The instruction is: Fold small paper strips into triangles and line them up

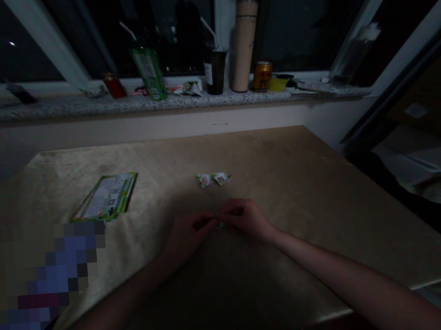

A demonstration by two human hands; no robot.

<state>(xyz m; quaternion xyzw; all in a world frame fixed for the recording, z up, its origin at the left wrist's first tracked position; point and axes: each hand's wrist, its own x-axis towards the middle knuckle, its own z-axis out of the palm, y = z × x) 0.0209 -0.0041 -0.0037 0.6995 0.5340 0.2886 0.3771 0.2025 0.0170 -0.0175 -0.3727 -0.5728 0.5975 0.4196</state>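
My left hand (pixel 190 233) and my right hand (pixel 245 218) meet over the middle of a tan table (pixel 283 190). Their fingertips pinch together on a small pale folded piece of paper (pixel 220 222), mostly hidden between the fingers. Just beyond the hands lie two small folded paper pieces (pixel 214 179), side by side on the tabletop. A green and white printed sheet (pixel 106 196) lies flat to the left, away from both hands.
A stone windowsill (pixel 86 108) behind the table holds a green carton with a straw (pixel 148 71), a dark cup with a straw (pixel 215 69), a tall beige tube (pixel 243 43), a gold can (pixel 262 75) and a red jar (pixel 114 85). A blurred patch covers the lower left.
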